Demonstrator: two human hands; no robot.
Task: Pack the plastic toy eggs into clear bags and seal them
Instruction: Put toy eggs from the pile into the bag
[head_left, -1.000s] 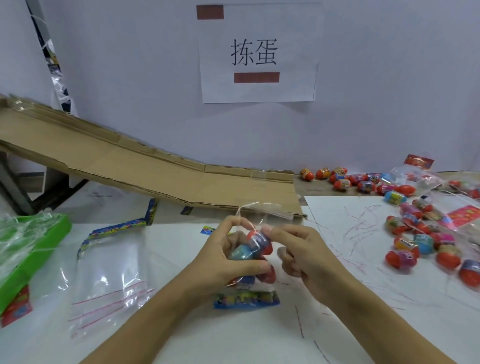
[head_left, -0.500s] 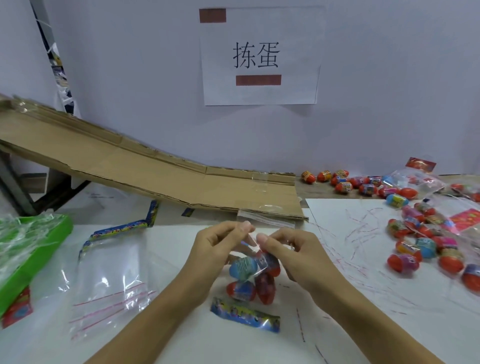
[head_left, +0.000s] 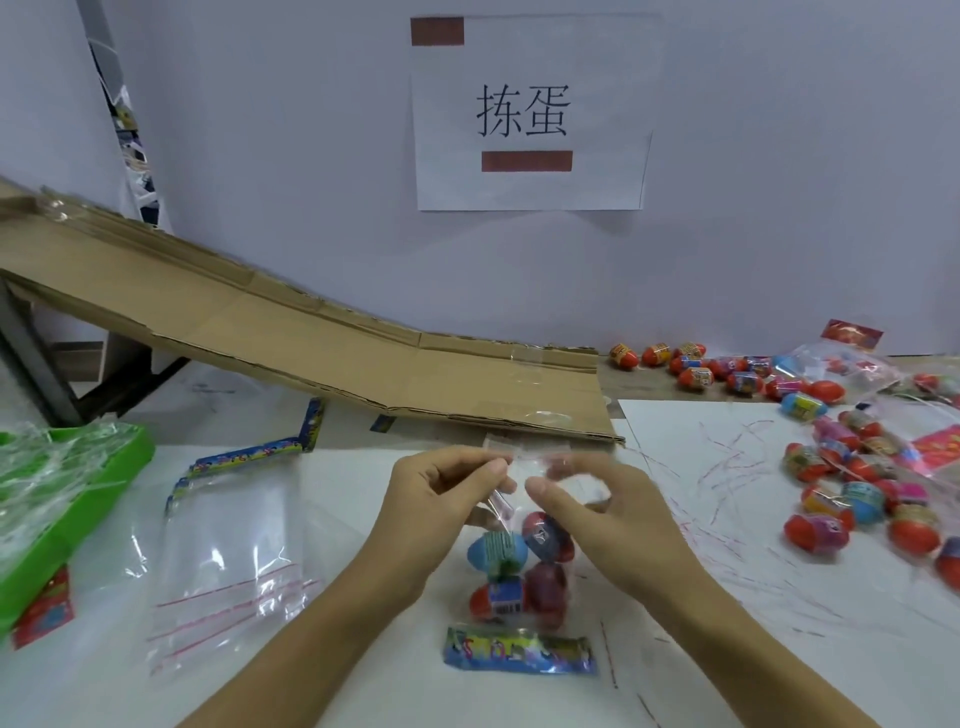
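A clear bag (head_left: 524, 603) with a colourful printed header lies on the white table in front of me. Inside it are several toy eggs (head_left: 519, 566), one blue and the others red. My left hand (head_left: 441, 499) pinches the bag's open top edge at its left side. My right hand (head_left: 597, 499) pinches the same edge at its right side, blurred. Between the two hands the top strip is stretched flat.
A stack of empty clear bags (head_left: 228, 561) lies to the left, beside a green tray (head_left: 57, 525) of plastic. Loose toy eggs (head_left: 852, 499) and filled bags (head_left: 841, 364) crowd the right. A cardboard ramp (head_left: 311, 353) slopes down behind my hands.
The bag went from held in my left hand to lying on the table. Both hands rose to its top edge and moved apart along it.
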